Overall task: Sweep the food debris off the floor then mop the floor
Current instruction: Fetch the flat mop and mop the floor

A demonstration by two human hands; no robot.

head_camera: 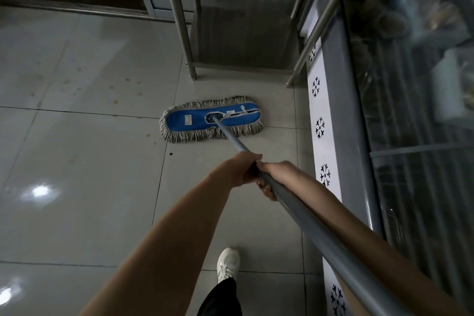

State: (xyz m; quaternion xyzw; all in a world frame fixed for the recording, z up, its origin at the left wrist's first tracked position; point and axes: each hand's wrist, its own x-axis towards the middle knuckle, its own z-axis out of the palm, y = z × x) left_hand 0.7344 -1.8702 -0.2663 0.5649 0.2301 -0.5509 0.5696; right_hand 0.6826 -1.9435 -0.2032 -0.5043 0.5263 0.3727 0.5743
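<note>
The mop handle (pixel 310 226) is cut off at lower right. At centre it is gripped by the left hand (pixel 239 169) and right hand (pixel 278 170), with fingers curled round it and partly hidden.

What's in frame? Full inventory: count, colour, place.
mop head: one, blue with pale fringe, flat on the floor, centre
mop handle: one, grey, from mop head to lower right
floor: grey glossy tiles, left and centre
stains: several, yellowish-brown, on the floor left of the mop head
dark speck: one, on the floor near the mop head
steel table: one, silver, top centre, with a low shelf
chest freezer: one, white panel with black snowflakes, right side
shoe: one, white, bottom centre
trouser leg: one, black, bottom centre
left hand: grips the handle
right hand: grips the handle beside the left
</note>
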